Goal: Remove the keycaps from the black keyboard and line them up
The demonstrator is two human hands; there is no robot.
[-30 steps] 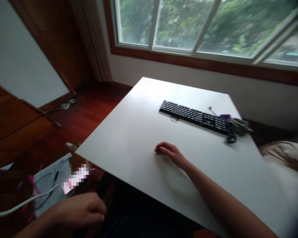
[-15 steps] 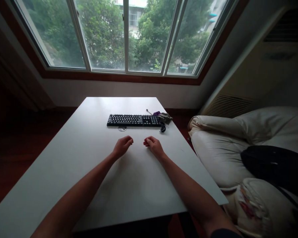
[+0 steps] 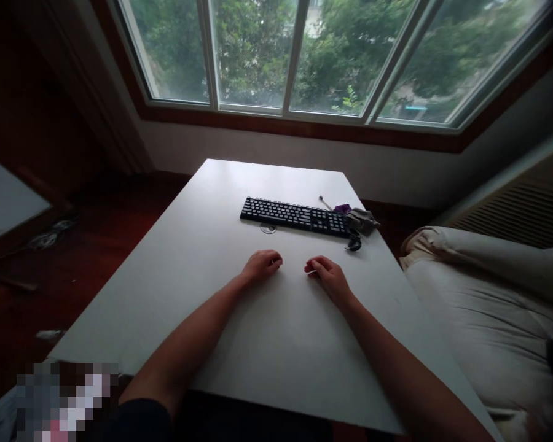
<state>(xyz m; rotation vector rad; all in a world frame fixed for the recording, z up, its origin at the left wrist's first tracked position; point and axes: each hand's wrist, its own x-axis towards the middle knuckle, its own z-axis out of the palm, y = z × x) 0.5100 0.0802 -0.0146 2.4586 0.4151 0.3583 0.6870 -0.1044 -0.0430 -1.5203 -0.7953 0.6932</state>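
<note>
My left hand (image 3: 260,266) rests on the white table (image 3: 188,245), its fingers loosely curled and a small gap showing beside the thumb. Facing it across a short stretch of tabletop is my right hand (image 3: 330,277), thumb and bent fingers a little apart. Nothing shows in either hand, and the two do not touch. Beyond them lies a black keyboard (image 3: 295,215), set at a slight slant. A thin round outline (image 3: 268,228) is partly visible at its near edge, in front of the left half.
At the keyboard's right end lie a crumpled grey cloth (image 3: 362,220), a purple item (image 3: 342,209), a thin stick-like piece (image 3: 325,202) and a small black object (image 3: 353,244). A cream padded sofa (image 3: 465,313) stands right of the table. A window (image 3: 258,55) is ahead.
The view has swung left and tilted, so the table, keyboard and hands sit further right in the picture. Both hands keep nearly the same place on the table; the left fingers look slightly looser.
</note>
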